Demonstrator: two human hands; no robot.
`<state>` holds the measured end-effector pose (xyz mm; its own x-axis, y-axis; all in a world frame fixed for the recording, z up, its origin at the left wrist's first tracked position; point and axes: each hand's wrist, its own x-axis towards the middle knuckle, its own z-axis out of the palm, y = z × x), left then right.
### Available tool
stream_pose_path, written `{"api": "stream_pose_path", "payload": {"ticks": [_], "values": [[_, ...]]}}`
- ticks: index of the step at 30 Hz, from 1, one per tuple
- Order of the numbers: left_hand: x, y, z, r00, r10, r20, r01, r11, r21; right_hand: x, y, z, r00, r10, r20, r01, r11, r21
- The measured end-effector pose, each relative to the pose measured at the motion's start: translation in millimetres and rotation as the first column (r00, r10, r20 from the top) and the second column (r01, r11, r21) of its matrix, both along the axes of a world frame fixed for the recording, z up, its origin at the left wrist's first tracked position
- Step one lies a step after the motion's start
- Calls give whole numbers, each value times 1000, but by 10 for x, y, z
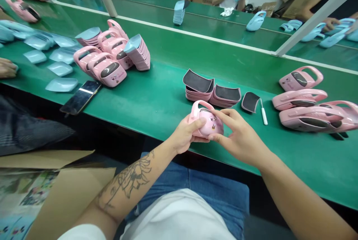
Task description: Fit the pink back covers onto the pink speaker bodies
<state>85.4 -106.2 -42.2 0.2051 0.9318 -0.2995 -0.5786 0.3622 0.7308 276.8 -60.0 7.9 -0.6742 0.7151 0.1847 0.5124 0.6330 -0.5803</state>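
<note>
At the table's front edge, a pink plastic housing (208,121) with a loop handle and a small cartoon print is between my hands. My left hand (184,132) is closed round its left side, thumb on top. From the right, my right hand (240,135) grips it between thumb and fingers. Just behind lie two stacks of curved pink panels with dark inner faces, the left stack (197,89) and the right stack (226,96). One loose panel (250,102) rests to their right, beside a white-handled screwdriver (263,115).
Pink housings with handles (307,117) sit at the right, and more (109,66) at the left near stacked panels (141,55). A phone (81,97) lies by pale blue panels (61,84). Another person's hand (8,68) is far left. Below is an open carton (69,195).
</note>
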Motion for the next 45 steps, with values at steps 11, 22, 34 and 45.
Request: {"api": "stream_pose_path", "payload": {"ticks": [11, 22, 34, 45], "values": [[57, -45, -67, 994, 108, 8, -108, 994, -13, -59, -59, 135, 986, 4, 165, -9, 999, 30], [124, -56, -289, 978, 208, 17, -209, 971, 117, -68, -15, 228, 970, 62, 235, -88, 991, 103], [181, -115, -246, 967, 254, -18, -242, 940, 242, 5, -100, 134, 951, 72, 299, -153, 955, 254], [139, -75, -298, 965, 249, 80, -257, 959, 119, -187, -4, 179, 947, 53, 316, -138, 957, 255]]}}
